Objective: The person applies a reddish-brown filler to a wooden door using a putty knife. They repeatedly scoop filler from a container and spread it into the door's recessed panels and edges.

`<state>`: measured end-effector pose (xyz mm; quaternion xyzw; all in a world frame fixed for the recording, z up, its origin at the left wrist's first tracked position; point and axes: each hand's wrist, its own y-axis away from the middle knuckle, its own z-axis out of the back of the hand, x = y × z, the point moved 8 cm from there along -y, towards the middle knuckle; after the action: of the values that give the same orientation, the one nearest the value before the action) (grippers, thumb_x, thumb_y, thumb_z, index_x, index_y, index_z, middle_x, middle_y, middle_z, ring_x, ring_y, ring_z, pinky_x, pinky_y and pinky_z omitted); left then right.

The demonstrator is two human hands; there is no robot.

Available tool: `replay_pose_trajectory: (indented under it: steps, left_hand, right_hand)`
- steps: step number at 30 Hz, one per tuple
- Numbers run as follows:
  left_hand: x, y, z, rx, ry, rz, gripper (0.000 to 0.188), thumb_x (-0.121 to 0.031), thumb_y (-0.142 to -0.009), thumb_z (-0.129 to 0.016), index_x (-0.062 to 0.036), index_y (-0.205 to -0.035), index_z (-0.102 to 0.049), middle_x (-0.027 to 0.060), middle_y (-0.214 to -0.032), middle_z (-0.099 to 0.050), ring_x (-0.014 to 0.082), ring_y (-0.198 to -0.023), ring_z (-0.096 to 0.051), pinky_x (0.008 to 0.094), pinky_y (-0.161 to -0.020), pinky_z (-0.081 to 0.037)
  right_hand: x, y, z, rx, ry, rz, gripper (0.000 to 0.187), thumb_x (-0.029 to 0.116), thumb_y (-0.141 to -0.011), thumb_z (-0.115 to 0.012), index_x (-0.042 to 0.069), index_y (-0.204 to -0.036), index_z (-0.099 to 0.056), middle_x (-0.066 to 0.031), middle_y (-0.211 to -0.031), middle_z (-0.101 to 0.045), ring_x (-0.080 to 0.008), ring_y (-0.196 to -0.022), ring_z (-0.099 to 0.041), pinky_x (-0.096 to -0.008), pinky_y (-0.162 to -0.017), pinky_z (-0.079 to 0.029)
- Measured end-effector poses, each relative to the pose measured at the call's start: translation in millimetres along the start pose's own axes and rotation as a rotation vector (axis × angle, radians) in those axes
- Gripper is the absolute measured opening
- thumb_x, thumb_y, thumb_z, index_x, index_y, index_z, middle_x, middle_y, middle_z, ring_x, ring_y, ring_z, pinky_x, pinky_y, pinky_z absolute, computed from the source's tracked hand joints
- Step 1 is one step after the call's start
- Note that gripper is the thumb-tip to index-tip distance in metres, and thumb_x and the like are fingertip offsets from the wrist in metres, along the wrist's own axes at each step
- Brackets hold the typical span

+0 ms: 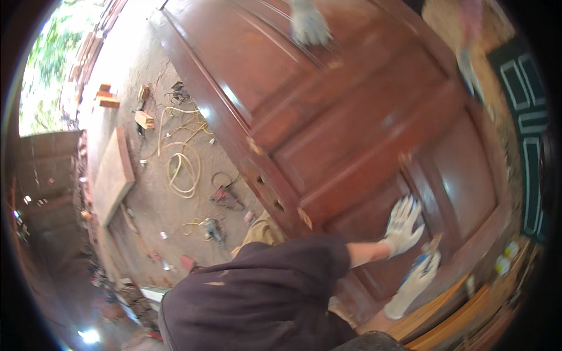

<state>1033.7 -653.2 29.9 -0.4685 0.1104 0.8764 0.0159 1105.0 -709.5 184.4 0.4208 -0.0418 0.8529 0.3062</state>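
Note:
A large reddish-brown panelled wooden door [328,146] lies flat in front of me. My left hand [405,227], in a white work glove with blue on the palm side, rests on a lower panel with its fingers spread. To the right and nearer, my gloved right hand [418,278] is closed round a small flat tool [433,243]. Its short brownish end pokes out past the fingers towards a raised moulding; blur hides its exact kind. Pale rough patches [404,158] show at the frame joints, and dark holes [278,205] are cut in the door's left edge.
A co-worker's gloved hand [310,26] is at the door's far side; another gloved hand [468,73] hangs beyond its right edge. Coiled hose [184,175], power tools [222,198] and wood blocks [144,120] lie on the left floor. Timber strips [451,316] flank the near right.

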Motion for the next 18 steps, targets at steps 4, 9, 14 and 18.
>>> replay_pose_trajectory:
  steps: [4,9,14,18]
  left_hand:
    - [51,-58,221,-0.318,0.336,-0.331,0.037,-0.003,-0.076,-0.062,-0.0071,-0.112,-0.065,0.0174,-0.123,-0.061,0.0394,-0.119,-0.056,0.0488,-0.103,-0.043]
    - [192,-222,544,-0.817,0.01,-0.394,0.024,0.001,-0.084,-0.059,-0.002,-0.108,-0.065,0.017,-0.108,-0.064,0.0364,-0.106,-0.061,0.044,-0.096,-0.048]
    - [304,-412,718,-0.701,0.369,0.059,0.031,-0.026,-0.099,-0.056,-0.0024,-0.116,-0.066,0.0137,-0.1,-0.071,0.024,-0.083,-0.071,0.0357,-0.075,-0.057]
    - [327,-554,770,-0.469,0.582,0.235,0.043,-0.038,-0.1,-0.053,-0.0018,-0.119,-0.063,0.0159,-0.093,-0.072,0.0251,-0.078,-0.072,0.0386,-0.069,-0.059]
  right_hand:
    - [61,10,-135,-0.077,-0.169,-0.026,0.027,0.016,-0.103,-0.049,-0.003,-0.117,-0.061,-0.0112,-0.104,-0.066,-0.0214,-0.09,-0.061,-0.0374,-0.081,-0.049]
    - [276,-41,-404,0.142,-0.021,0.786,0.017,0.005,-0.094,-0.06,0.0,-0.11,-0.065,-0.0184,-0.112,-0.066,-0.0347,-0.105,-0.063,-0.0438,-0.09,-0.051]
    - [406,-109,-613,0.148,0.125,1.113,0.012,0.014,-0.095,-0.06,0.003,-0.099,-0.06,-0.0195,-0.118,-0.062,-0.0377,-0.109,-0.059,-0.0483,-0.094,-0.048]
    - [411,-121,-655,0.024,0.349,1.028,0.012,0.017,-0.09,-0.066,0.009,-0.096,-0.06,-0.0114,-0.116,-0.06,-0.0318,-0.109,-0.057,-0.0467,-0.09,-0.048]
